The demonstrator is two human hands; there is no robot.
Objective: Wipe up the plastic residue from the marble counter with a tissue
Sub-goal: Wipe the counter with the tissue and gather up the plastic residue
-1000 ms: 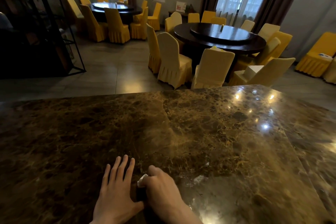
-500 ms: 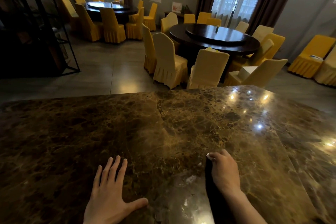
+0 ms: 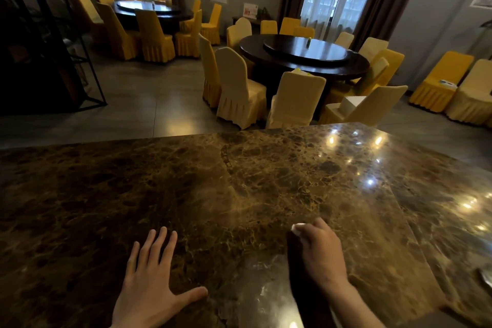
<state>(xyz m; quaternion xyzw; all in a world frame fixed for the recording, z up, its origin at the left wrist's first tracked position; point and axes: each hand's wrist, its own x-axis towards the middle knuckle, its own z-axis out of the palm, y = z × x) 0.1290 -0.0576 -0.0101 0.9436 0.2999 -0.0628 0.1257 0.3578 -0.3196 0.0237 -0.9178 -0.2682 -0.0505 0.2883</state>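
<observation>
My right hand [image 3: 320,250] is curled over a small white tissue [image 3: 296,228] and presses it onto the brown marble counter [image 3: 239,189] at the lower right of centre. Only a corner of the tissue shows past my knuckles. My left hand [image 3: 149,285] lies flat on the counter to the left, fingers spread, holding nothing. Between the two hands a pale, filmy smear of plastic residue [image 3: 262,274] shows on the glossy stone near the front edge.
Beyond the counter's far edge lies a dining room with a round dark table [image 3: 303,56] ringed by yellow-covered chairs [image 3: 239,93]. A black metal shelf [image 3: 53,61] stands at the left. A shiny object [image 3: 486,275] lies at the counter's right edge.
My right hand slid with the tissue from beside my left hand out to the right across the counter. My left hand stayed flat in place.
</observation>
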